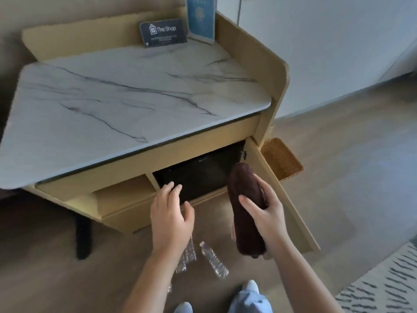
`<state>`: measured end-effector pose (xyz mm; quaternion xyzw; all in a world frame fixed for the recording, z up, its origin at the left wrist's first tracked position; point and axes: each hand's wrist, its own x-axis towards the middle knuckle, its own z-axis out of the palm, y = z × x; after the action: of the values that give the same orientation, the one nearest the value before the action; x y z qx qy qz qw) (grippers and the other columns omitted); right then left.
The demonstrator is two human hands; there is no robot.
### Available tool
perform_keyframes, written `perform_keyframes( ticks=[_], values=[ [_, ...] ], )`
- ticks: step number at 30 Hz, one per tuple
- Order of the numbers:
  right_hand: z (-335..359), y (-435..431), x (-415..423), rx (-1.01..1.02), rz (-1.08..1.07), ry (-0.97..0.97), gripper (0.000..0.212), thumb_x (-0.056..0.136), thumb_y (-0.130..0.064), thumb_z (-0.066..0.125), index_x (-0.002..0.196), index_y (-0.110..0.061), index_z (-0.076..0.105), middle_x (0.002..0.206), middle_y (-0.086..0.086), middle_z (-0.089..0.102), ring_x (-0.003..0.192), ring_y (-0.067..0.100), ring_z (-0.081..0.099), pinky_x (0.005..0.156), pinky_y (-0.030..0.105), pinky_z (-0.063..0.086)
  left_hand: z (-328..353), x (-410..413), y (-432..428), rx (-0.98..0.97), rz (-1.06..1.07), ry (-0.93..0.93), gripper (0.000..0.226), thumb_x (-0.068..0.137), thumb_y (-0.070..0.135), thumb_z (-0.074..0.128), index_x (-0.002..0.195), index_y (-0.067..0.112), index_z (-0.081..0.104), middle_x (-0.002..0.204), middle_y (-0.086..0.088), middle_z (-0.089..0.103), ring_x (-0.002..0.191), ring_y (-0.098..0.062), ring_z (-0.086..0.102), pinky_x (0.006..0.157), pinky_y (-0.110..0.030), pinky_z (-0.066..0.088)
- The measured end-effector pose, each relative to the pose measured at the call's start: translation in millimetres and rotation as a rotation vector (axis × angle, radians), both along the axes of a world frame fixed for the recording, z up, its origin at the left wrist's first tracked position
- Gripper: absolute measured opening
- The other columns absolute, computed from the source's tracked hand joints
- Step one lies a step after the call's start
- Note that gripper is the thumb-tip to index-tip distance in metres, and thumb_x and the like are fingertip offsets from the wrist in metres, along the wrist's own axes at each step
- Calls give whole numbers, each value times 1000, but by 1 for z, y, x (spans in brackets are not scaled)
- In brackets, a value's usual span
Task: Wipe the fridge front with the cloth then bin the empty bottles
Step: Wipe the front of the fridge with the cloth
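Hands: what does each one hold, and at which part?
The right hand grips the brown cloth around its middle. The left hand holds nothing.

Person seen from above. Both forearms (144,279) are bare from frame edge to wrist. Left hand (171,213) and right hand (264,213) are bare too, just in front of the cabinet (180,152). Farther out from the cabinet is one leg in pale blue denim (248,301), the fabric creased. Two light shoes with whitish toes: first shoe (250,288) on the cabinet side of the denim; second shoe (183,307) farthest from the cabinet, cropped by the frame.
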<state>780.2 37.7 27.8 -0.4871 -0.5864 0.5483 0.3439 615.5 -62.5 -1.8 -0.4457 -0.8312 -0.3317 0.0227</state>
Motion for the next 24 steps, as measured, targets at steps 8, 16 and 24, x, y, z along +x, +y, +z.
perform_keyframes(
  ticks=[8, 16, 24],
  values=[
    [-74, 69, -28, -82, 137, 92, 54, 79, -15, 69, 128, -29, 50, 115, -14, 59, 95, -4, 58, 76, 17, 54, -66, -4, 31, -36, 227, 51, 40, 83, 21, 42, 111, -2, 58, 115, -18, 57, 109, -35, 55, 90, -44, 44],
    [-193, 99, -88, -115, 144, 127, 53, 79, -15, 69, 127, -30, 50, 120, -11, 57, 107, 5, 56, 94, 34, 49, -172, -57, 69, -59, 348, 31, 39, 82, 10, 55, 119, -2, 53, 126, -23, 51, 117, -40, 49, 93, -50, 40],
    [-322, 121, -142, -122, 100, 265, 50, 80, -18, 69, 121, -38, 49, 120, -13, 55, 108, 8, 56, 88, 27, 51, -286, -104, 99, -31, 376, 70, 45, 83, 9, 60, 126, 1, 49, 134, -22, 45, 124, -38, 43, 96, -53, 42]
  ],
)
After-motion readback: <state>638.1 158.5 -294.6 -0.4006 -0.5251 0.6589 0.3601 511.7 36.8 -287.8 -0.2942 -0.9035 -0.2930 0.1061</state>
